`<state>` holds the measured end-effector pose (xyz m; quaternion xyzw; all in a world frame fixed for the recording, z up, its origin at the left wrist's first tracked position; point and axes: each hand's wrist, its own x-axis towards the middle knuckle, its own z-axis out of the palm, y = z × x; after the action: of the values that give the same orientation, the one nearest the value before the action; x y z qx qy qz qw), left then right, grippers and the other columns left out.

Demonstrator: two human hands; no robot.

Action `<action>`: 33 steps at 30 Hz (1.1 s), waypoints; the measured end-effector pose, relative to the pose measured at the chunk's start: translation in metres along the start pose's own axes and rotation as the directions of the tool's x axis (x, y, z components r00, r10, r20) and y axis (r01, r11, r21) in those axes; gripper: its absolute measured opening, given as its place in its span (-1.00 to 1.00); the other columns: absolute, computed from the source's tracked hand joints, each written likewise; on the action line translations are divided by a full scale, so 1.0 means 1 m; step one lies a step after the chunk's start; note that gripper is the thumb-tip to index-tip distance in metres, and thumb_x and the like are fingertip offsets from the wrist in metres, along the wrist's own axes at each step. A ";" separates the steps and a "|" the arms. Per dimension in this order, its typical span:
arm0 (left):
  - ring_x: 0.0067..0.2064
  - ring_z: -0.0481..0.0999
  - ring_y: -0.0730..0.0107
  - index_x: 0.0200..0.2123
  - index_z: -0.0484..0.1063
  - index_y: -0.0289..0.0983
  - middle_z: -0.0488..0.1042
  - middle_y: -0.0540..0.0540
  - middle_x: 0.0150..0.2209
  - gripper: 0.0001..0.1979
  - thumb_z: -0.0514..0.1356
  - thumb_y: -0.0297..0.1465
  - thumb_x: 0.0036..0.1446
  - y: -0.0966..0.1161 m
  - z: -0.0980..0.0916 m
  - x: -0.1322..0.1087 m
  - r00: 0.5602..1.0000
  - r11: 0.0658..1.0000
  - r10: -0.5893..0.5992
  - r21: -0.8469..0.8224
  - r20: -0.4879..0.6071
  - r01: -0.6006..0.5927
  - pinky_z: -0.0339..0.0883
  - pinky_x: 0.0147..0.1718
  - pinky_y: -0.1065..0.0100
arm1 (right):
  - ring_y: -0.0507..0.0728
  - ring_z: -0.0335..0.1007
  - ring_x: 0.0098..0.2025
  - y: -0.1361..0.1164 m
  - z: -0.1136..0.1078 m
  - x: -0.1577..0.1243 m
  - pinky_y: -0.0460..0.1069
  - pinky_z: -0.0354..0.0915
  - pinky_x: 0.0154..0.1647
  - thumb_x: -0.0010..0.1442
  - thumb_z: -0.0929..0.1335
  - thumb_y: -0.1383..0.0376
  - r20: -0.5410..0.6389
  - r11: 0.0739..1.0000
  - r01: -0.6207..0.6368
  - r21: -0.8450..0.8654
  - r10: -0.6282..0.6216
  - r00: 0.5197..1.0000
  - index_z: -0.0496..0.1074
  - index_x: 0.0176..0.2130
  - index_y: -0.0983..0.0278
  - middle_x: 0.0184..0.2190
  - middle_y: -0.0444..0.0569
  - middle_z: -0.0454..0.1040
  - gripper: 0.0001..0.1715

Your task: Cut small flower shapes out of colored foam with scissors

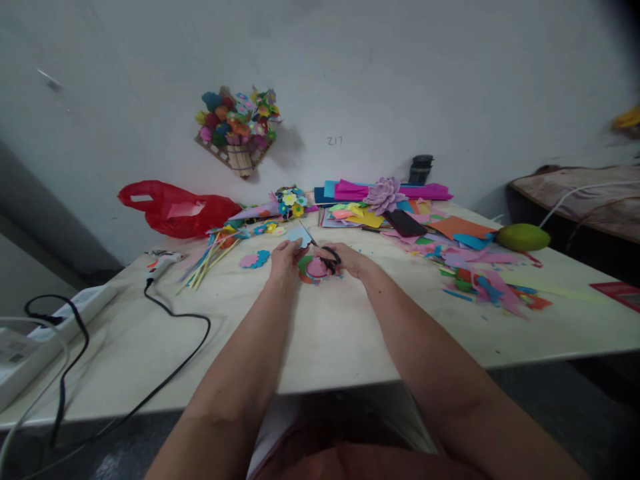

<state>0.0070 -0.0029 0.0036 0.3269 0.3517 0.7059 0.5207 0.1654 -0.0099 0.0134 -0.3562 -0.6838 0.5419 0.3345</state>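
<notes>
Pinched in my left hand (pixel 287 258) is a light blue piece of paper (pixel 299 235), held above the table. My right hand (pixel 345 259) grips black-handled scissors (pixel 329 257), whose blades point up and left to the edge of the blue paper. Under and between my hands lie round paper pieces in pink (pixel 317 267), green and orange, with small scraps around them. Left of my left hand, a pink scalloped paper piece (pixel 249 261) and a blue one (pixel 263 258) rest on the table.
A glue gun (pixel 163 264) with a black cord lies left, near a white power strip (pixel 75 308). Behind it are a red plastic bag (pixel 185 212) and paper strips (pixel 210 263). Coloured paper, a dark phone (pixel 405 223), scraps and a yellow-green oval object (pixel 523 237) lie right.
</notes>
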 end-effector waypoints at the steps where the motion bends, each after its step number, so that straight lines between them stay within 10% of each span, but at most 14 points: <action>1: -0.44 0.47 0.50 -0.58 0.24 -0.27 0.39 0.03 -0.53 -0.76 0.31 -0.46 -0.27 0.000 0.000 0.000 1.000 1.000 0.003 0.009 -0.001 -0.003 0.37 -0.34 0.41 | -0.06 0.24 -0.68 0.000 0.000 0.000 -0.18 0.01 -0.76 0.08 0.32 0.00 -0.003 1.000 0.000 -0.002 0.000 1.000 0.37 -0.39 0.35 -0.62 -0.10 0.39 -0.57; 33: -0.46 0.46 0.49 -0.64 0.27 -0.29 0.39 0.05 -0.58 -0.76 0.33 -0.49 -0.33 0.000 0.000 0.000 1.000 0.998 0.024 -0.054 0.007 -0.023 0.39 -0.30 0.37 | -0.06 0.20 -0.70 0.000 0.001 0.000 -0.17 -0.01 -0.78 0.07 0.34 0.03 0.016 0.999 -0.004 0.048 0.003 1.000 0.37 -0.35 0.35 -0.64 -0.14 0.35 -0.60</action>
<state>0.0068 -0.0025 0.0033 0.3197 0.3268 0.7199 0.5223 0.1641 -0.0101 0.0130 -0.3448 -0.6727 0.5615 0.3366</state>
